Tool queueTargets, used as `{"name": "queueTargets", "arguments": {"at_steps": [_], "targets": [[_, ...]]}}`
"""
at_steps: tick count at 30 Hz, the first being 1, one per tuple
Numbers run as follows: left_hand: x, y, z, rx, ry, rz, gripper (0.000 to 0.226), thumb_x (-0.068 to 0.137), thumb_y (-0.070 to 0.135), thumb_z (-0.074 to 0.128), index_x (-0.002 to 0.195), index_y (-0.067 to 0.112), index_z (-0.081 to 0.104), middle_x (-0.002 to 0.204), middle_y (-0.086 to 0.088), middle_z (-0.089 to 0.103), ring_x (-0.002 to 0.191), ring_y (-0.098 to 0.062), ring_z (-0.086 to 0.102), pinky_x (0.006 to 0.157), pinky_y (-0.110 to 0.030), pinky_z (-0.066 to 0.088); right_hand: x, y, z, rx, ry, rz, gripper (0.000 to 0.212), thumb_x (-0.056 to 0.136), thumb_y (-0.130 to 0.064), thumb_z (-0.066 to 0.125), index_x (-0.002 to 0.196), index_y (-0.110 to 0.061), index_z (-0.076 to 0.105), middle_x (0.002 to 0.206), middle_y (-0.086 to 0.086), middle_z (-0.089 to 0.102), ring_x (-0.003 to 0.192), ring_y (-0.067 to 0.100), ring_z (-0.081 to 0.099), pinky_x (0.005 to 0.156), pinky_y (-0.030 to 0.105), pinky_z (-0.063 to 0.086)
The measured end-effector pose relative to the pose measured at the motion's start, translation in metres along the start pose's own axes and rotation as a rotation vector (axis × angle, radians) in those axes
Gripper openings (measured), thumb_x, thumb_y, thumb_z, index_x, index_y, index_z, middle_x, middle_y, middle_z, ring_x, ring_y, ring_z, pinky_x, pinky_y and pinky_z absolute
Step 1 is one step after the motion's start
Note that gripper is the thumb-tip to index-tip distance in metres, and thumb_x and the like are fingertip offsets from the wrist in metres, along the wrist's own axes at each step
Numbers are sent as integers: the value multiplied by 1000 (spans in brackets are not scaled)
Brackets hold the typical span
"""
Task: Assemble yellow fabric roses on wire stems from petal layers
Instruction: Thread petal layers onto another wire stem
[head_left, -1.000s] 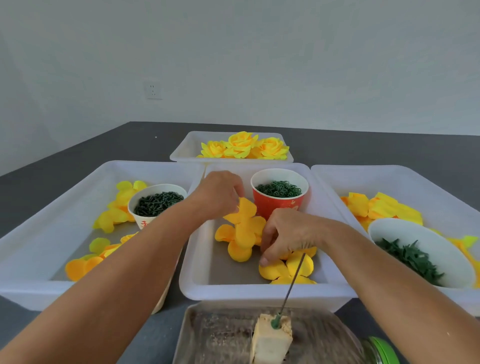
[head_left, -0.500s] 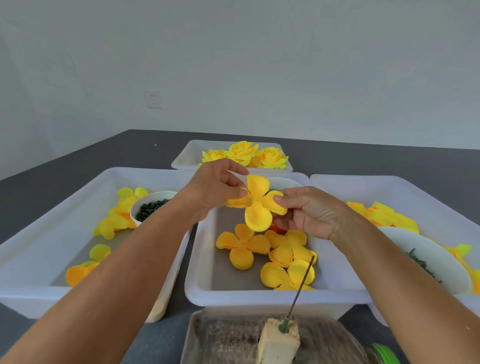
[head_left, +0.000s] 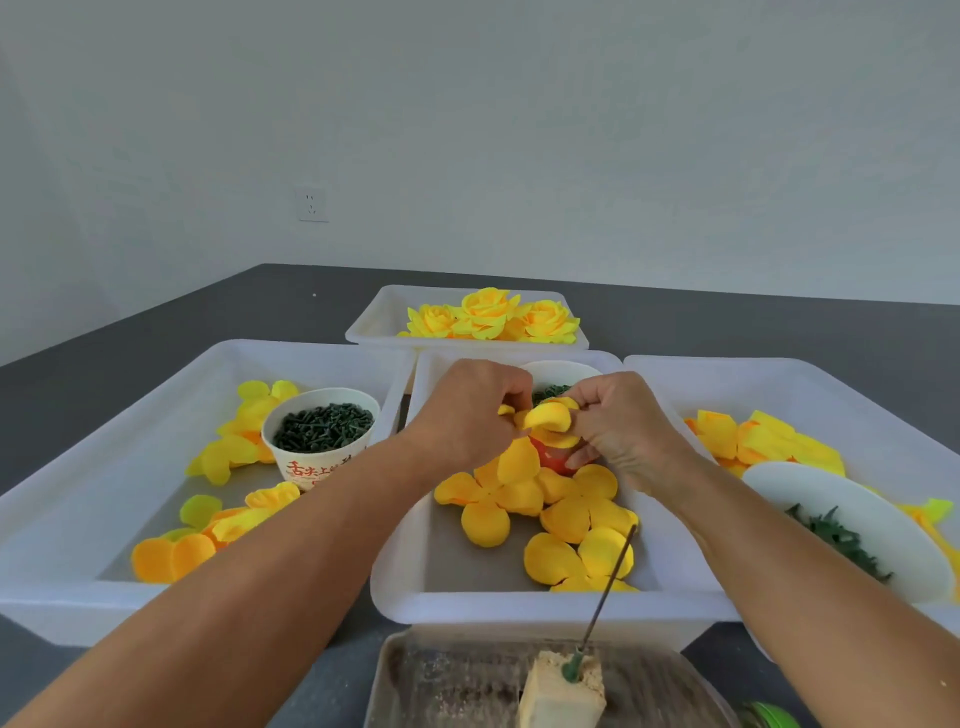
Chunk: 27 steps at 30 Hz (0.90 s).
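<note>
Petal layer (head_left: 548, 417), yellow and folded, sits in the air between both hands above the middle tray (head_left: 498, 605), just in front of the red cup (head_left: 555, 457). Left hand (head_left: 467, 415) has its fingers curled and pinches the layer's left edge; right hand (head_left: 621, 423) has its fingers bent and pinches the right edge, with another yellow petal showing just beneath. Both hands nearly touch each other over the fabric.

More flat petal layers (head_left: 540, 514) lie spread on the floor of the middle tray, below the hands. A thin wire stem (head_left: 605, 590) stands tilted, its green base stuck in a tan foam block (head_left: 558, 693) that rests on a metal tray (head_left: 452, 686) nearest the camera.

The left tray (head_left: 62, 519) holds loose yellow and orange petals (head_left: 171, 556) and a white paper cup (head_left: 319, 436) filled with small dark green pieces. The right tray (head_left: 852, 400) holds more yellow petals (head_left: 763, 441) and a white bowl (head_left: 810, 493) with green bits inside. At the back, a smaller tray (head_left: 374, 322) contains three finished yellow roses (head_left: 491, 314). All trays sit on a dark grey table (head_left: 156, 317).
</note>
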<state>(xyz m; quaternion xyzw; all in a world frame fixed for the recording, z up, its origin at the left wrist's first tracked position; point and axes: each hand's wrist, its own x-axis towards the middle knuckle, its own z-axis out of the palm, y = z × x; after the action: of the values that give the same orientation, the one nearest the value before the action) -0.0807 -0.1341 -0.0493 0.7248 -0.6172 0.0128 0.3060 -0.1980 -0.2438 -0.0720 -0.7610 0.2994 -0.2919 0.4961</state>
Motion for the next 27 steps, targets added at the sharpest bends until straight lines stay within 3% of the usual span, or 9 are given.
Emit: {"name": "queueTargets", "arguments": {"at_steps": [3,5,7,8,10,15,18,23,27], "targets": [[2,-2,2,-116,101,-87,28,79,9,71,61,19,50,57,11,48,57,-6,45,54,-12,37,0,-3,-3,153,-34,44,15,75,-7,76,87,-1,70,82,16,71,75,30,70,64,38,59],[3,-7,-1,-373,132,-244,18,83,9,67,67,14,58,59,1,54,55,-13,52,51,-26,47,-2,-8,-5,355,-142,62,19,78,-6,71,97,-3,68,94,15,72,88,26,71,70,32,59],[3,-10,-4,-639,136,-398,10,85,7,63,76,7,63,65,-7,59,49,-14,55,42,-24,45,-2,-10,-7,517,-252,117,27,76,-10,70,102,-4,67,96,12,73,88,23,70,71,29,58],[3,-11,-3,-693,131,-450,8,86,6,63,78,5,64,67,-10,60,46,-14,55,41,-22,45,-3,-11,-6,483,-279,176,30,73,-15,72,101,-5,67,95,11,73,87,23,70,70,29,58],[4,-13,-2,-647,121,-516,7,85,5,63,82,-1,64,69,-12,59,45,-15,55,41,-22,46,-5,-8,-6,107,-307,243,29,71,-22,78,96,-10,70,91,6,74,86,18,68,67,27,54],[7,-15,-3,-436,112,-585,10,81,-4,55,73,2,55,61,-12,55,33,-14,53,35,-20,42,-12,-2,-2,-491,-679,51,37,65,-30,84,99,-21,73,90,-16,70,79,-4,61,65,15,46],[6,-14,-2,-390,64,-587,19,83,-4,53,68,6,48,63,-12,53,38,-18,55,37,-22,45,-14,0,4,-834,-864,-1,49,67,-32,83,113,-25,67,104,-15,63,86,2,56,67,15,41],[6,-13,-4,-427,40,-580,18,84,-3,54,69,7,51,64,-10,54,43,-19,57,35,-19,43,-13,2,10,-849,-862,-52,38,68,-20,82,104,-14,70,91,-4,65,82,9,56,64,19,43],[6,-13,-5,-542,96,-539,10,88,7,60,90,-3,62,71,-12,55,54,-19,54,36,-18,41,-10,-1,3,-439,-670,-106,10,73,-15,80,79,-13,72,68,-6,65,56,0,53,52,14,41]]}}
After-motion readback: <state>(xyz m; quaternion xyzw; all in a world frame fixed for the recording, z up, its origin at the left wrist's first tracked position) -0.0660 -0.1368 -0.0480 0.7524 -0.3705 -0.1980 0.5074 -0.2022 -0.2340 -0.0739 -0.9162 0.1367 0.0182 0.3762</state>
